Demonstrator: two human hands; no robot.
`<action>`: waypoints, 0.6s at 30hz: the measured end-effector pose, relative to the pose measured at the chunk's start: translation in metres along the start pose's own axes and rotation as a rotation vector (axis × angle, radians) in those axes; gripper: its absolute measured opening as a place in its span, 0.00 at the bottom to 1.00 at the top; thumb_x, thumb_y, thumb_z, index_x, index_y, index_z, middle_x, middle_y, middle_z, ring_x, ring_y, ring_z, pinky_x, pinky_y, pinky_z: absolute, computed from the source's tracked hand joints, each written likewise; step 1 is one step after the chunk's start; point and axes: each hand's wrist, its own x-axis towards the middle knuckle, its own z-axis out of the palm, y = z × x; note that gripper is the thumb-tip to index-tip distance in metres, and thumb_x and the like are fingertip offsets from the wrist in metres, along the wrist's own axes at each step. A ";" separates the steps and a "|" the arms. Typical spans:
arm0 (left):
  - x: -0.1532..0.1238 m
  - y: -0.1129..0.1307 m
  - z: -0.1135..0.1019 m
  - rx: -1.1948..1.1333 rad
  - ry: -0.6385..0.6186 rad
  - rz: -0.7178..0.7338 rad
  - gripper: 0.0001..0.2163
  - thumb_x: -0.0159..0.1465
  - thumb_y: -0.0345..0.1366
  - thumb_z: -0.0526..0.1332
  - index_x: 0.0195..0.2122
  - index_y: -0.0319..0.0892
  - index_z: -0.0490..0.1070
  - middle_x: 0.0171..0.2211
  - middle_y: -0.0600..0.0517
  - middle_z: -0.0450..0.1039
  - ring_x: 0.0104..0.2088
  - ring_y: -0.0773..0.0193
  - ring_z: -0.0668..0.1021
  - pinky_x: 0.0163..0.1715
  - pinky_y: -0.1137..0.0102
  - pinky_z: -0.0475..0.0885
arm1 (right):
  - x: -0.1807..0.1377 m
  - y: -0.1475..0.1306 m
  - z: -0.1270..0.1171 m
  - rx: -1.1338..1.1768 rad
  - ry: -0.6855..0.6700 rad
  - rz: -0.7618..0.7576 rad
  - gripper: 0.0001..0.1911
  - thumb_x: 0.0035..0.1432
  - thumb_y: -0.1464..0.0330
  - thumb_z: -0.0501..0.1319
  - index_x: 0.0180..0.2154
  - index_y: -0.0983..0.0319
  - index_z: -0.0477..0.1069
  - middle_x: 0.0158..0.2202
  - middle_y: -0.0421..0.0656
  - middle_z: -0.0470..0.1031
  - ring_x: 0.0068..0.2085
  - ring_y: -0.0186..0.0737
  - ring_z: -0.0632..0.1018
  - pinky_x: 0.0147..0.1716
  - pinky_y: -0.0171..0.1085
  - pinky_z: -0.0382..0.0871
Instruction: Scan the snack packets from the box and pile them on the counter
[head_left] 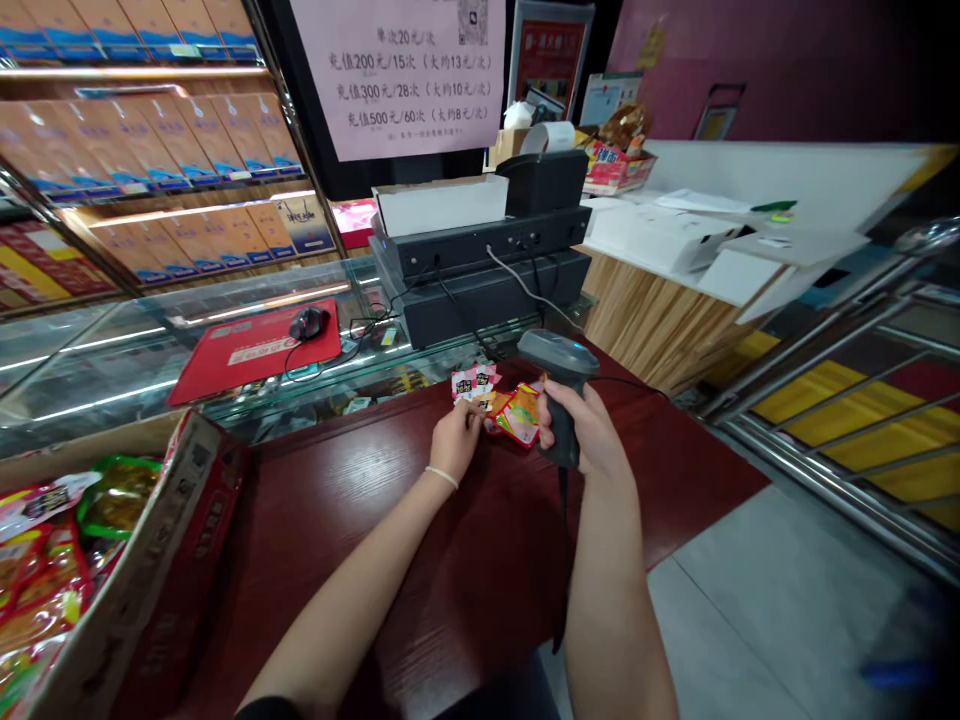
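My right hand (586, 430) is wrapped around the grip of a dark grey handheld barcode scanner (556, 356), whose head points left with a small blue light on top. Its cable hangs down past my wrist. My left hand (455, 440) wears a pale band at the wrist, and its fingers are pinched at the lower edge of a white and pink snack packet (471, 382). Between my hands a red-edged snack packet (520, 415) lies on the dark red tabletop (345, 500), just left of the scanner grip. Some of the packets overlap.
An open carton (191, 520) of packaged snacks stands at left. Behind are a glass counter (262, 400), a red mat (225, 350) with a mouse (309, 323), and a black cash drawer (495, 290) with trailing cables. A metal railing (832, 370) runs at right.
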 end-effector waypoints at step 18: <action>-0.062 0.013 -0.072 0.209 0.048 0.182 0.12 0.65 0.32 0.58 0.49 0.44 0.73 0.53 0.45 0.74 0.54 0.56 0.74 0.56 0.58 0.69 | 0.000 0.011 0.021 0.121 -0.182 0.006 0.10 0.58 0.61 0.63 0.37 0.59 0.67 0.18 0.34 0.67 0.14 0.31 0.65 0.13 0.31 0.62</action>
